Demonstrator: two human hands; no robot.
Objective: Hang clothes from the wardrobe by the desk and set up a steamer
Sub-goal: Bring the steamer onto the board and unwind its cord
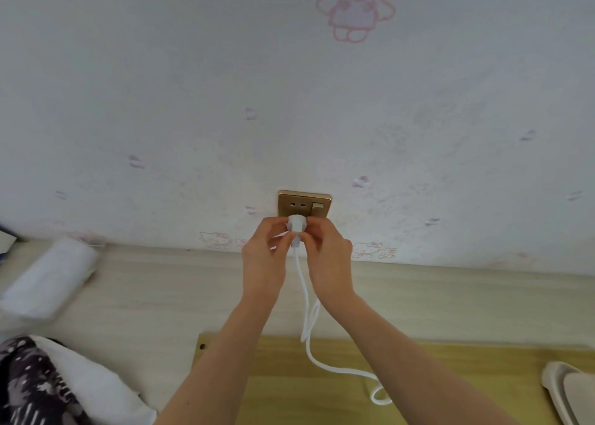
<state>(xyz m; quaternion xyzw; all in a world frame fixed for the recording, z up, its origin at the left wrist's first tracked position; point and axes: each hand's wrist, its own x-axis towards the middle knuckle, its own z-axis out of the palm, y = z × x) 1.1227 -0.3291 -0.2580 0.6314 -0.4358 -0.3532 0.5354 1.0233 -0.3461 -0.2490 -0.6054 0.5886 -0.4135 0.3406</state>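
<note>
- Round white plastic plug [296, 224] pinched between both hands, pressed against the lower part of the gold-coloured rectangular wall socket plate [304, 204].
- Left hand [266, 254] with fingers closed on the plug's left side; right hand [329, 254] with fingers closed on its right side.
- Thin white power cord [310, 344] hanging from the plug down between the wrists, looping onto the yellowish wooden surface [418, 376] below.
- Upper two-pin holes and a small rocker switch on the plate uncovered.
- Pale wallpaper [193, 102] printed with pink cartoon figures behind.
- White rolled bundle [48, 279] lying at far left, blurred.
- Dark patterned fabric [29, 386] at lower left corner.
</note>
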